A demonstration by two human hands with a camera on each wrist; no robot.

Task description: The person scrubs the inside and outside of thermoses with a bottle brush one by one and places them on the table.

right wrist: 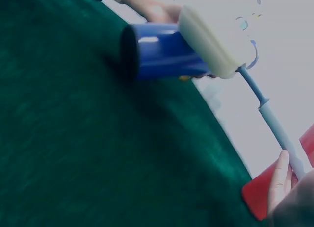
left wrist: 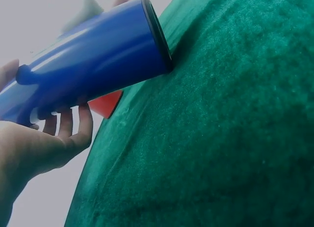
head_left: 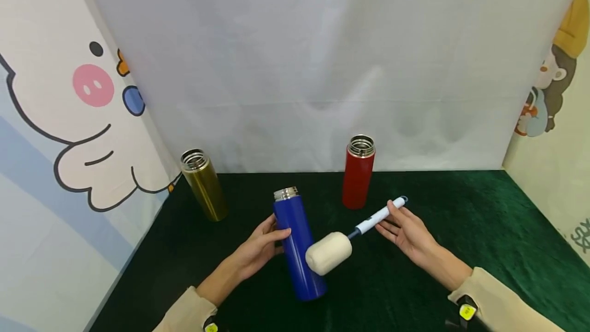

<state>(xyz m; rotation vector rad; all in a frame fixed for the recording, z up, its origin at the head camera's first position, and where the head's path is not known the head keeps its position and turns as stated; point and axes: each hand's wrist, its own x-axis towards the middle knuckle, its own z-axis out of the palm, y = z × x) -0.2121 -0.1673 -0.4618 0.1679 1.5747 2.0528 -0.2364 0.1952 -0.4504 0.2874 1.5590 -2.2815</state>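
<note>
My left hand (head_left: 259,249) grips an open blue bottle (head_left: 297,250) around its middle, thumb on the near side. The bottle leans with its steel mouth (head_left: 286,193) up and to the left; its base (left wrist: 159,33) appears held above the cloth in the left wrist view. In my right hand (head_left: 410,233), fingers and thumb pinch the pale handle (head_left: 374,220) of a bottle brush. The brush's cream sponge head (head_left: 329,253) points down-left and overlaps the lower part of the blue bottle in the head view. Whether sponge and bottle touch, I cannot tell.
A gold bottle (head_left: 205,188) without a lid stands at the back left. Behind the brush stands a red bottle (head_left: 358,175), also uncapped. Dark green cloth (head_left: 461,209) covers the table, and a white curtain (head_left: 295,65) hangs along its back edge.
</note>
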